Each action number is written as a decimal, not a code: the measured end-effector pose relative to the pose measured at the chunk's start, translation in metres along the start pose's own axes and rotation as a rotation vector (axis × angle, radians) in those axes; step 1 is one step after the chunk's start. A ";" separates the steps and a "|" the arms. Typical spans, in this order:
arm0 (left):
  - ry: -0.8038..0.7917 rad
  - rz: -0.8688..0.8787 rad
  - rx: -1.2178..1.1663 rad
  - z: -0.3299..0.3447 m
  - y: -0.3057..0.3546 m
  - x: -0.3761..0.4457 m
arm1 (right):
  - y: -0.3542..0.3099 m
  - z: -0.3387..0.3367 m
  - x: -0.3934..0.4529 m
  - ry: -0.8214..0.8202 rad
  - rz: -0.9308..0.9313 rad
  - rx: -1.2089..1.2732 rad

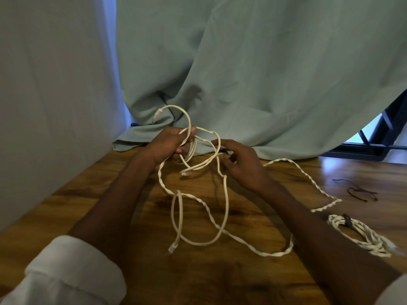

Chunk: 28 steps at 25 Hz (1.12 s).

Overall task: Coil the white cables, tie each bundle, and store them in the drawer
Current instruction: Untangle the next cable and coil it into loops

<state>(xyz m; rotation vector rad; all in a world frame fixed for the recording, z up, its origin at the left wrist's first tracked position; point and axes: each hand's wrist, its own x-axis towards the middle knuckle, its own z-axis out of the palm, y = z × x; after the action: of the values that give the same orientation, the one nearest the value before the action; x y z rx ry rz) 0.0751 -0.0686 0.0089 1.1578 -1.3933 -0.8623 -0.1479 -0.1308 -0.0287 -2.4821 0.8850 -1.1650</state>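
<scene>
Left hand [170, 144] fingers grip white cable [222, 216] loops. Right hand [240, 161] fingers pinch one strand. Tied bundle [361, 234] lies on table [110, 194].

On the table [231, 271], loose cables [199, 216] lie left of the tied bundle [361, 235], probably 1.

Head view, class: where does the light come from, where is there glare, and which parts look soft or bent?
Head view: daylight enters at the window on the right, throwing a pale glare on the table there; the left hand and right hand cast soft shadows under the loose cable; the tied bundle near the edge looks blurred; the wide lens bends the table edge.
</scene>
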 end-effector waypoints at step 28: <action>-0.058 -0.036 -0.095 -0.003 -0.003 0.005 | 0.002 0.004 0.003 0.271 0.394 0.327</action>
<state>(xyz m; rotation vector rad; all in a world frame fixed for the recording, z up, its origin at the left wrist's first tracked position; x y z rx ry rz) 0.0790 -0.0742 0.0079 1.0953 -1.3672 -0.9843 -0.1442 -0.1339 -0.0306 -1.8186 1.0898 -1.3865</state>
